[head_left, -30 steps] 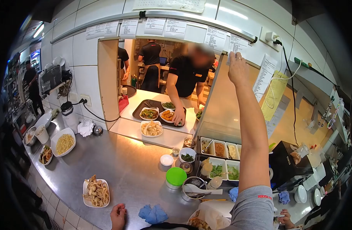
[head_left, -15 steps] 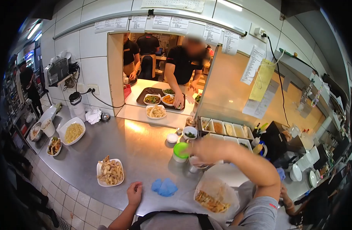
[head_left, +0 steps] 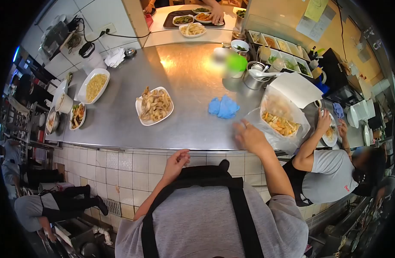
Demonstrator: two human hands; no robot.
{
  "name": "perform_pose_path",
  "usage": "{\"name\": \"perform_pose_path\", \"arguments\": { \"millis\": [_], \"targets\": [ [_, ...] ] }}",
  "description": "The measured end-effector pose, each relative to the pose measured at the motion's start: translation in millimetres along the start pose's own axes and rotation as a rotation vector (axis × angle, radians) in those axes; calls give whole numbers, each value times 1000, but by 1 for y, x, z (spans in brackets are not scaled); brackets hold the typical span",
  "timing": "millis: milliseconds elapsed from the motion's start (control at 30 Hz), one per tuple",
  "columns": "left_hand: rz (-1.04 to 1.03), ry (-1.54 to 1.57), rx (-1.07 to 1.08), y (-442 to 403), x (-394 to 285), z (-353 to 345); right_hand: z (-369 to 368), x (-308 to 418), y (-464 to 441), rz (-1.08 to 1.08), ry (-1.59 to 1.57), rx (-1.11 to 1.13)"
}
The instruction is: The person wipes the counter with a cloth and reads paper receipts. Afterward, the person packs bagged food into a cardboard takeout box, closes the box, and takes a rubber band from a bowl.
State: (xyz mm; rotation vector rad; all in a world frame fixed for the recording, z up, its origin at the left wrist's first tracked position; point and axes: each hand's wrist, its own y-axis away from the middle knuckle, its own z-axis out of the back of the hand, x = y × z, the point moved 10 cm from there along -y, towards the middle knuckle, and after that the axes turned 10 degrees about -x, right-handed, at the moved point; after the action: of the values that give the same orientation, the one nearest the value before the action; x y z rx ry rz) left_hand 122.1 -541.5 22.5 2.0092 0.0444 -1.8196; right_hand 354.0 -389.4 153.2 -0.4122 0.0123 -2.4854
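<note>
The left hand (head_left: 176,163) is hanging at the near edge of the steel counter (head_left: 189,129), fingers loosely curled and nothing showing in them; whether it is touching the edge, I cannot tell. The right hand (head_left: 250,135) is hovering by the counter's front edge, slightly blurred, its fingers spread forward and downward with no object visible in them. A crumpled blue bundle (head_left: 223,107) is lying just beyond the right hand's fingertips, a little to their left, and a lined food container (head_left: 297,112) is sitting just beside that hand on its right, with clear wrapping spreading around it. Farther beyond the right hand, a metal pot (head_left: 252,81) is standing near a blurred green lid (head_left: 236,64). Beyond the left hand and slightly to its left, a white dish of fried pieces (head_left: 165,117) is resting; farther left, a noodle dish (head_left: 82,92) is sitting. Well to the right hand's right, a co-worker's hand (head_left: 323,121) is working at a plate (head_left: 333,120).
</note>
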Motion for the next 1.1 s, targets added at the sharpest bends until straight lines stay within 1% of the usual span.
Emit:
{"name": "perform_pose_path", "arguments": {
  "millis": [33,100,200,233,300,367,400,433,500,600,667,700,800,867,933,967,1033,1100],
  "targets": [
    [46,-33,9,12,10,12,-4,-1,-11,-29,-38,-55],
    [66,-75,11,24,20,29,-9,-3,-37,-85,-114,-163],
    [95,-119,5,38,16,38,-23,-1,-82,-90,-36,-387],
    [68,-117,4,35,6,37,-35,18,-96,-14,59,-421],
    [30,-83,12,32,-6,29,-77,48,-95,100,252,-471],
    [-19,-9,8,25,-18,22,-118,82,-80,262,123,-453],
    [-75,3,-48,21,-21,25,-121,104,-63,333,-45,-429],
    [-89,63,-119,18,-28,26,-115,128,-45,405,-212,-397],
    [-120,193,-269,15,-42,29,-113,158,-31,288,-628,-97],
    [130,250,-66,3,-19,26,-101,175,-23,89,-765,223],
    [128,217,-78,4,-37,25,-82,182,-33,237,-787,338],
    [131,200,-82,5,-44,24,-76,180,-41,307,-797,397],
    [37,218,-217,-4,-66,41,-49,162,-92,647,-678,160],
    [-3,177,-374,1,-68,72,-16,124,-156,473,-485,-36],
    [9,183,-489,11,-60,97,14,81,-226,350,-370,-277],
    [38,169,-534,17,-49,108,16,58,-259,292,-307,-299],
    [82,227,-597,26,-29,125,-1,6,-319,159,-203,-338],
    [124,277,-662,32,-23,129,-79,-46,-364,127,-3,-357]
  ]
}}
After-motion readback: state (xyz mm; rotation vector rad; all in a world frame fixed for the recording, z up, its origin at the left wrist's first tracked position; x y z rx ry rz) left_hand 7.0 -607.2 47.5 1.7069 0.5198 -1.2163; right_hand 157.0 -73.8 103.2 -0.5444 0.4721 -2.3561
